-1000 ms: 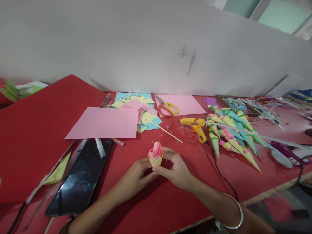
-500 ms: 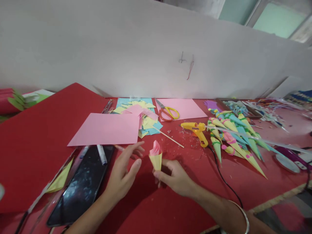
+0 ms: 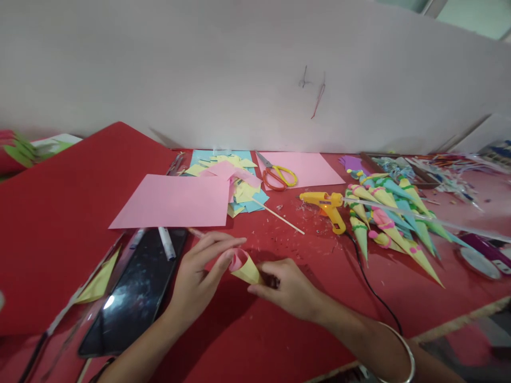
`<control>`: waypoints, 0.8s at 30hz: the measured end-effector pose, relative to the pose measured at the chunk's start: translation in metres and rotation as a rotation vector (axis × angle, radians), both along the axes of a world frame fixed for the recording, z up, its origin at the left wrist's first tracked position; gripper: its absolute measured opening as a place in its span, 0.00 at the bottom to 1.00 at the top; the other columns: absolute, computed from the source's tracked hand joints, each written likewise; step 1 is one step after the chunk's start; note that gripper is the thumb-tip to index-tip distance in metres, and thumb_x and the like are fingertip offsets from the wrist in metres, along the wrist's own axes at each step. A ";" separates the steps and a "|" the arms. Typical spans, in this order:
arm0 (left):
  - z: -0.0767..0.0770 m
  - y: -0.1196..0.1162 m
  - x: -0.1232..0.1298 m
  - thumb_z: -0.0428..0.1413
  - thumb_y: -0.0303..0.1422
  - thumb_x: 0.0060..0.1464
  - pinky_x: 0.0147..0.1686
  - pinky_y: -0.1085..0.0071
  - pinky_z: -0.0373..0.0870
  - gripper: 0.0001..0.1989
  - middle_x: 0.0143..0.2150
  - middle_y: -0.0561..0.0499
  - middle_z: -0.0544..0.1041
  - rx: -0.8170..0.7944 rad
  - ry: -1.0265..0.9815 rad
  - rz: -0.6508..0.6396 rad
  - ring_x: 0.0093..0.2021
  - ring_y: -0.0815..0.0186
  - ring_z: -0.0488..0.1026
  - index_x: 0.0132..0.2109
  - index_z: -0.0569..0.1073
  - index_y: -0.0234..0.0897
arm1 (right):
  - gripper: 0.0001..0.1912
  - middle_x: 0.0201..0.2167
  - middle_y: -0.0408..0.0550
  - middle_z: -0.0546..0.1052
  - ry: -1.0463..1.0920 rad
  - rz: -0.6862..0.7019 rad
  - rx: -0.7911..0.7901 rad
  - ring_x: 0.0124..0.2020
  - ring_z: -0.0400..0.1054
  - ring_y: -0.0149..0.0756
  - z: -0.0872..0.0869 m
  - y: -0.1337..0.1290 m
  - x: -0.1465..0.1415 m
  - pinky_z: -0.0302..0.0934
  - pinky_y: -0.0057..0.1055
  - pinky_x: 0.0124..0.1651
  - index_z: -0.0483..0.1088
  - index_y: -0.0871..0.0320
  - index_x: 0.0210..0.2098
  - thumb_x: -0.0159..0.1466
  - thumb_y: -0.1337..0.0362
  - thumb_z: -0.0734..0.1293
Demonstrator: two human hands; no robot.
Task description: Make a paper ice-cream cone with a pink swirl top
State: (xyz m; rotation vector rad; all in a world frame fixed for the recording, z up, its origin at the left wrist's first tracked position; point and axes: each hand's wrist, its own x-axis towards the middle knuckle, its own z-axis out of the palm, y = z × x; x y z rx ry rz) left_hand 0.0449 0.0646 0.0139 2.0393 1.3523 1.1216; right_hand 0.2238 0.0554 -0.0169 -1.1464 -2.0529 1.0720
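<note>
In my right hand (image 3: 285, 284) is the narrow lower end of a small yellow paper cone (image 3: 248, 270), pinched between thumb and fingers. The cone leans to the left, and a rolled pink paper (image 3: 238, 259) shows inside its wide mouth. My left hand (image 3: 207, 263) is at that mouth, fingers stretched out above the pink roll and thumb by the rim. Whether the thumb presses on the paper, I cannot tell. Beyond the hands lie a thin stick (image 3: 279, 215) and a yellow glue gun (image 3: 327, 206) with a clear glue stick in its back.
Finished paper cones (image 3: 395, 213) are heaped at the right. Scissors (image 3: 279, 173) rest on pink paper (image 3: 311, 167) at the back, beside yellow and blue scraps (image 3: 243, 191). A pink sheet (image 3: 175, 202), a black phone (image 3: 128, 298) and a marker (image 3: 166, 243) lie left. The glue gun's cord (image 3: 367, 282) runs rightward.
The cone has tipped from upright to leaning left, its mouth turned toward my left hand. My left hand has come right, up to the pink roll. The camera view has shifted slightly.
</note>
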 end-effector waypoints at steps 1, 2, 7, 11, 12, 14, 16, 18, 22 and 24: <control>0.000 0.000 0.001 0.46 0.32 0.55 0.38 0.72 0.67 0.12 0.36 0.51 0.73 -0.010 -0.009 0.004 0.37 0.66 0.70 0.39 0.74 0.40 | 0.18 0.15 0.36 0.58 0.006 0.005 -0.004 0.18 0.50 0.23 0.000 0.000 0.000 0.44 0.22 0.21 0.56 0.59 0.18 0.56 0.56 0.64; 0.000 0.000 0.001 0.46 0.32 0.55 0.37 0.72 0.67 0.12 0.35 0.51 0.73 -0.016 -0.022 0.006 0.37 0.66 0.70 0.39 0.74 0.40 | 0.18 0.15 0.36 0.58 0.013 0.012 -0.011 0.18 0.49 0.23 0.001 0.000 0.000 0.43 0.22 0.21 0.55 0.59 0.18 0.57 0.56 0.64; 0.001 0.000 0.001 0.48 0.32 0.54 0.36 0.73 0.68 0.11 0.33 0.52 0.74 -0.042 -0.085 0.000 0.35 0.67 0.70 0.38 0.75 0.40 | 0.19 0.16 0.36 0.56 0.045 0.026 -0.045 0.18 0.48 0.23 0.003 -0.001 0.001 0.43 0.23 0.21 0.54 0.58 0.18 0.57 0.56 0.64; 0.002 0.001 0.001 0.49 0.31 0.53 0.35 0.74 0.68 0.10 0.32 0.52 0.74 -0.034 -0.109 -0.016 0.34 0.68 0.70 0.36 0.75 0.40 | 0.19 0.16 0.35 0.54 0.069 0.049 -0.090 0.18 0.48 0.23 0.003 0.000 0.001 0.43 0.23 0.21 0.54 0.58 0.18 0.57 0.57 0.64; 0.003 0.001 0.001 0.49 0.31 0.53 0.35 0.74 0.68 0.10 0.32 0.52 0.74 -0.034 -0.111 -0.014 0.34 0.68 0.70 0.36 0.75 0.40 | 0.18 0.16 0.35 0.54 0.076 0.045 -0.100 0.18 0.47 0.23 0.003 0.000 0.001 0.42 0.22 0.21 0.54 0.58 0.18 0.56 0.57 0.64; 0.003 0.001 0.002 0.49 0.31 0.53 0.35 0.74 0.68 0.10 0.32 0.52 0.74 -0.034 -0.114 -0.016 0.33 0.68 0.70 0.35 0.76 0.40 | 0.19 0.15 0.35 0.54 0.082 0.037 -0.118 0.18 0.47 0.23 0.003 0.001 0.001 0.42 0.22 0.21 0.54 0.59 0.18 0.56 0.57 0.64; 0.004 0.002 0.003 0.49 0.30 0.53 0.34 0.74 0.68 0.10 0.31 0.52 0.73 -0.020 -0.116 -0.031 0.33 0.69 0.70 0.36 0.76 0.40 | 0.19 0.15 0.35 0.55 0.076 0.036 -0.126 0.19 0.47 0.23 0.003 0.001 0.001 0.43 0.22 0.21 0.54 0.59 0.17 0.56 0.57 0.65; 0.004 0.003 0.002 0.50 0.29 0.52 0.34 0.75 0.68 0.10 0.31 0.52 0.73 -0.001 -0.116 -0.051 0.32 0.69 0.70 0.36 0.76 0.40 | 0.19 0.15 0.35 0.55 0.068 0.038 -0.128 0.19 0.48 0.22 0.004 0.001 0.002 0.43 0.22 0.21 0.54 0.59 0.17 0.56 0.57 0.65; 0.002 0.004 0.000 0.50 0.28 0.52 0.33 0.75 0.68 0.10 0.31 0.53 0.73 0.007 -0.119 -0.064 0.32 0.70 0.70 0.36 0.76 0.40 | 0.19 0.15 0.35 0.55 0.054 0.029 -0.132 0.19 0.47 0.22 0.004 0.002 0.002 0.42 0.22 0.21 0.54 0.59 0.17 0.56 0.56 0.65; 0.001 0.004 -0.001 0.50 0.27 0.52 0.33 0.76 0.67 0.10 0.31 0.53 0.73 0.014 -0.130 -0.072 0.32 0.70 0.70 0.36 0.76 0.41 | 0.20 0.15 0.35 0.54 0.049 0.027 -0.131 0.19 0.47 0.22 0.004 0.002 0.002 0.42 0.22 0.21 0.54 0.59 0.17 0.56 0.56 0.65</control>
